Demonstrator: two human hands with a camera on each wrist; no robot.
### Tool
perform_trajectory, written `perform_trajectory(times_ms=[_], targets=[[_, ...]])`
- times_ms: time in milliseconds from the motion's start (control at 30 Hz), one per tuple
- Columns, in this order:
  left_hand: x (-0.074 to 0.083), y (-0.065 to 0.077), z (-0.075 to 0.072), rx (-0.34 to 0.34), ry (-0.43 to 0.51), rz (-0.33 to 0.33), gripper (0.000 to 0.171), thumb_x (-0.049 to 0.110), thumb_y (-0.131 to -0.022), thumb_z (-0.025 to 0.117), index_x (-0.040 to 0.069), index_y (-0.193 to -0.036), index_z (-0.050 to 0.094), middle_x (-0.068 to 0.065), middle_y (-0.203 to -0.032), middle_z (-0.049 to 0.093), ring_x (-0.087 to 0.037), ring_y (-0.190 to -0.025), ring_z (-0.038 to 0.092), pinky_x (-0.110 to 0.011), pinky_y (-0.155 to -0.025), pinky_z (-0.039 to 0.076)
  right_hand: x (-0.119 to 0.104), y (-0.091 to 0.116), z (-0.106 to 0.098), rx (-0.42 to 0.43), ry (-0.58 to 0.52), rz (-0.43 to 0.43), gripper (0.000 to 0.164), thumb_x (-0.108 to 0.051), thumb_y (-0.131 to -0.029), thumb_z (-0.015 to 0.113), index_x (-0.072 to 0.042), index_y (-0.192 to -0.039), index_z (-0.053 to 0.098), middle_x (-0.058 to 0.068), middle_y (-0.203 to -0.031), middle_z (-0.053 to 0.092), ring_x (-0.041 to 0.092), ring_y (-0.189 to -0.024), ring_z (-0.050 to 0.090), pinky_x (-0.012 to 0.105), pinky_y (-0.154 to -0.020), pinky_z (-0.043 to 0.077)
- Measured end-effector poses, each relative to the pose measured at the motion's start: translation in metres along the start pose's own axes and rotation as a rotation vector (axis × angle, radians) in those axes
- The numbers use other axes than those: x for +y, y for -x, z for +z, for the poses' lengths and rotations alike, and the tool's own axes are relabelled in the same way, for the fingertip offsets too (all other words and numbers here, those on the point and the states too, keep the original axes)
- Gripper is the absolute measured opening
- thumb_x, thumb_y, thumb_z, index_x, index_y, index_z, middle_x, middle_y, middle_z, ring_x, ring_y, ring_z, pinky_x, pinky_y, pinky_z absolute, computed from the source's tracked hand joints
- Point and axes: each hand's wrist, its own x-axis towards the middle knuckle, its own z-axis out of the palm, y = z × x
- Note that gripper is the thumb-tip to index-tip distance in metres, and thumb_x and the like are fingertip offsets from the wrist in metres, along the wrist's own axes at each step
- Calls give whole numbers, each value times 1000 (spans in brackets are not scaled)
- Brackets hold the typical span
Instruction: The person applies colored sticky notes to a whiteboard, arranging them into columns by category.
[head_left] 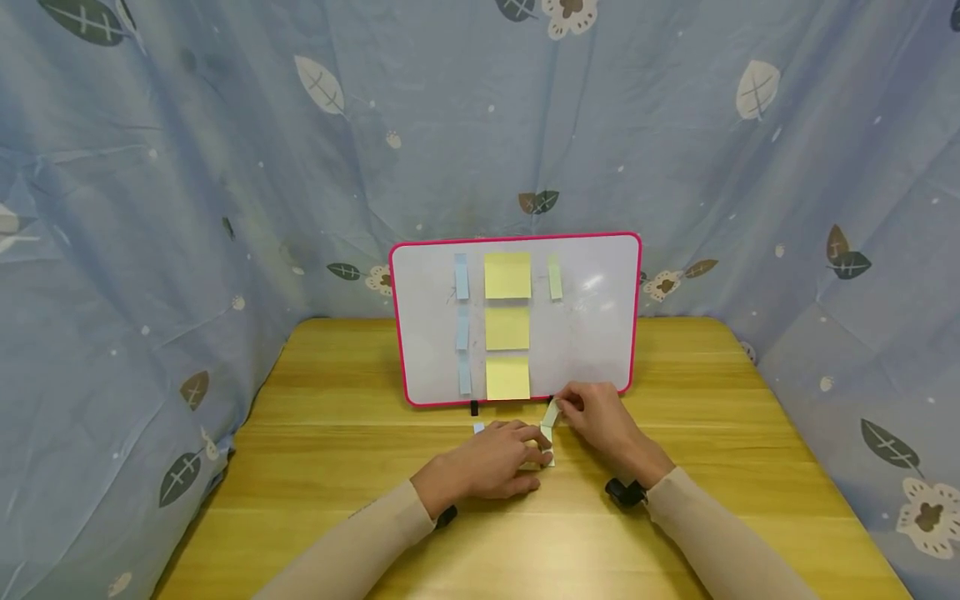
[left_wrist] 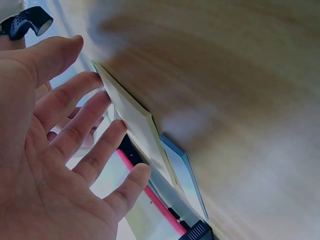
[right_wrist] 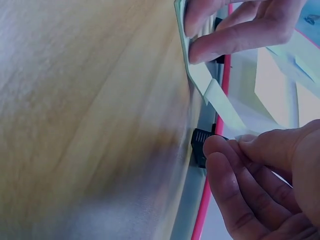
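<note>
On the table, my left hand (head_left: 487, 460) rests its fingertips on a pad of narrow pale-green sticky notes (head_left: 550, 458). Its fingers are spread and gently bent. The thumb and fingertips of my right hand (head_left: 606, 423) pinch the free end of the top green sticky note (right_wrist: 224, 106). That strip is lifted at an angle, its other end still at the pad. Under my left hand lie a yellow sticky-note pad (left_wrist: 132, 117) and a blue one (left_wrist: 184, 170), mostly hidden in the head view.
A pink-framed whiteboard (head_left: 427, 333) stands just behind my hands on black feet (head_left: 474, 408). It bears a column of blue strips (head_left: 462, 277), a column of yellow squares (head_left: 507, 328) and one green strip (head_left: 555, 279). Patterned curtains (head_left: 225, 167) surround the wooden table (head_left: 330, 467).
</note>
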Motion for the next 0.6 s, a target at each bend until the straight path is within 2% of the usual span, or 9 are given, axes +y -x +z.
perform_trajectory(times_ms=[367,600], targets=[[-1,0,0,-4,14,1,40,42,-118,71,31,-155,77,8,-161,68,-20,-149,67,-47,-121,60,-5,0,-7,35,-2,-7,6,-6,-105,85,-9,-103,89,2,-95,89,13,-84,79,30,-76,64],[-1,0,1,-3,19,-6,40,43,-118,70,32,-156,76,8,-161,69,-20,-149,66,-48,-121,60,-9,-3,-13,35,-11,30,8,-7,-108,82,-9,-105,89,3,-96,89,13,-84,80,31,-77,65]])
